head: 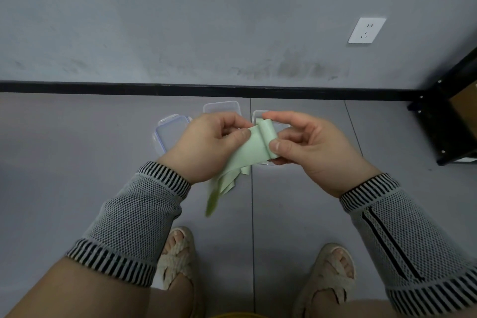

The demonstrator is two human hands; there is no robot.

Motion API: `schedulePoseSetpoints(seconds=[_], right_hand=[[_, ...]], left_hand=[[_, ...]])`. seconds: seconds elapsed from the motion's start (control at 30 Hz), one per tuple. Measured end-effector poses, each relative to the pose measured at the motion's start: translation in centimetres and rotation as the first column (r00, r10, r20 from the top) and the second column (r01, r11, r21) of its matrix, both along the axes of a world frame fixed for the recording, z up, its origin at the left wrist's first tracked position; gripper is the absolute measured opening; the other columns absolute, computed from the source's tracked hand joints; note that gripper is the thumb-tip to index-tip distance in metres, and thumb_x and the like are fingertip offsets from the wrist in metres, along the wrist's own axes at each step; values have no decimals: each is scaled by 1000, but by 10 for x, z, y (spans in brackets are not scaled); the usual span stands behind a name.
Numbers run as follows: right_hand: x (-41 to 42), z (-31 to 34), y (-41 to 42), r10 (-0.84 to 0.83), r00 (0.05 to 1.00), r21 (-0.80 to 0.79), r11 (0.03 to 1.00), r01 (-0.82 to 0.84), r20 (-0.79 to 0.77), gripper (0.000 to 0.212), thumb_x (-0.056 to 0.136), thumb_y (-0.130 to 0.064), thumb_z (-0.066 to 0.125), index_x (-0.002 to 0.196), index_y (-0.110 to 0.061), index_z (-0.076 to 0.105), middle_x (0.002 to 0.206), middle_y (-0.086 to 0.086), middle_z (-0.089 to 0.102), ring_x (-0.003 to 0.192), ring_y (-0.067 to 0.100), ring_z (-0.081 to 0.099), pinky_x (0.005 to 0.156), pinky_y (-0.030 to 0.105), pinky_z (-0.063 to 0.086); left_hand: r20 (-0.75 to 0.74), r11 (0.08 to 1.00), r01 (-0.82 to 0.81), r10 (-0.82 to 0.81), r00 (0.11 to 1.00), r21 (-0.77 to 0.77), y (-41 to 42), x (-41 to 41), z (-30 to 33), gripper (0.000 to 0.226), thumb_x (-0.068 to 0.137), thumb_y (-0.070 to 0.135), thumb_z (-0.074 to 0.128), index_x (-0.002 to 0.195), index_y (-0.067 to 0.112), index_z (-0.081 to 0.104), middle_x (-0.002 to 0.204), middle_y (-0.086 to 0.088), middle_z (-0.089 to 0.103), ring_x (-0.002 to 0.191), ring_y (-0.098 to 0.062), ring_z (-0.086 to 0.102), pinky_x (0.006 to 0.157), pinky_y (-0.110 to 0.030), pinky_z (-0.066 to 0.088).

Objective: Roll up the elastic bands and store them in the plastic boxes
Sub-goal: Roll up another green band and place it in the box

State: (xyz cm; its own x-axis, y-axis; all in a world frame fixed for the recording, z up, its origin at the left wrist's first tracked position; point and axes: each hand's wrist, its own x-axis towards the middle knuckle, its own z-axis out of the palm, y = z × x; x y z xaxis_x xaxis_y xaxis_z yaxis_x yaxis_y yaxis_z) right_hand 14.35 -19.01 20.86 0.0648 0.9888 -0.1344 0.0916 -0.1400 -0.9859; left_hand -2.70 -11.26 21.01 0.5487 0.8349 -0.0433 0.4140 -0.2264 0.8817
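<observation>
A pale green elastic band point(254, 147) is held in the air between both hands, above the floor. My right hand point(312, 147) pinches its small rolled end between thumb and fingers. My left hand point(209, 147) pinches the flat part beside the roll, and the loose tail point(219, 188) hangs down below that hand, blurred. On the floor behind the hands lie three clear plastic boxes or lids: one with a blue rim point(170, 131) at the left, one point(222, 107) further back, and one point(258, 115) mostly hidden behind my right hand.
The grey floor meets a grey wall at a black skirting strip point(180, 89). A black metal rack point(449, 121) stands at the right edge. A white wall socket point(366, 31) sits above it. My sandalled feet point(178, 253) are below the hands.
</observation>
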Motion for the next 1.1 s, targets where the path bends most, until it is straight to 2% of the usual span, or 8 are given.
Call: schedulePoseSetpoints(seconds=[0.2, 0.33, 0.47, 0.6, 0.7, 0.83, 1.0, 1.1], right_hand=[[-7, -1, 3, -26, 991, 47, 999, 20, 133, 39, 81, -1, 69, 104, -32, 62, 70, 0, 66, 65, 13, 63, 70, 31, 55], [-9, -3, 5, -32, 978, 67, 998, 19, 205, 39, 78, -5, 73, 98, -36, 62, 71, -1, 64, 63, 12, 59, 64, 29, 52], [-12, -3, 5, -29, 972, 80, 997, 10, 233, 38, 76, -8, 75, 95, -38, 61, 71, 1, 59, 63, 14, 57, 68, 38, 54], [-16, -4, 6, -34, 965, 109, 994, 6, 259, 40, 74, -13, 77, 97, -42, 62, 76, 7, 60, 66, 14, 57, 72, 41, 56], [-13, -3, 3, 6, 986, 110, 994, -25, 167, 46, 79, -15, 74, 111, -44, 59, 88, 8, 65, 76, 16, 61, 80, 40, 56], [-5, -2, 0, 18, 1000, 41, 999, -18, -8, 45, 90, -11, 59, 130, -32, 52, 98, 10, 72, 92, 22, 68, 84, 33, 56], [-8, -2, 2, 29, 999, 60, 998, -27, -29, 38, 89, 1, 57, 116, -26, 62, 79, 4, 71, 76, 15, 66, 79, 33, 57], [-1, -1, 2, -22, 990, 40, 999, 28, -141, 36, 89, 5, 55, 116, -18, 62, 75, 3, 68, 70, 11, 63, 67, 24, 53]], left_hand=[[-6, 999, -31, 31, 1000, 17, -2, 3, 0, 19, 91, 17, 59, 79, 30, 64, 67, 15, 64, 57, 7, 55, 59, -13, 43], [6, 997, -71, 71, 997, -1, -3, 5, 1, 13, 90, 22, 60, 81, 22, 69, 73, 4, 69, 63, -5, 59, 63, -27, 50], [60, 990, -109, 114, 992, -84, -5, 8, 1, 14, 82, 26, 69, 84, 12, 70, 72, -2, 70, 59, -5, 61, 57, -19, 49], [73, 985, -128, 137, 988, -116, -4, 8, 0, 13, 82, 24, 70, 83, 11, 70, 74, -9, 71, 61, -11, 63, 60, -27, 52], [103, 976, -137, 155, 982, -168, -3, 5, 3, 12, 84, 22, 67, 85, 10, 70, 75, -9, 72, 62, -10, 64, 58, -22, 52], [151, 971, -98, 132, 980, -217, -3, 3, 5, 9, 86, 18, 65, 85, 9, 69, 75, -8, 72, 60, -7, 63, 54, -18, 50], [113, 988, -53, 69, 991, -142, -4, 4, 0, 9, 87, 20, 65, 93, 15, 70, 82, -7, 73, 71, -10, 66, 67, -22, 53], [-39, 998, 2, -5, 999, -67, 1, -3, -3, 10, 90, 25, 60, 96, 22, 67, 76, 4, 71, 68, 0, 62, 66, -15, 49]])
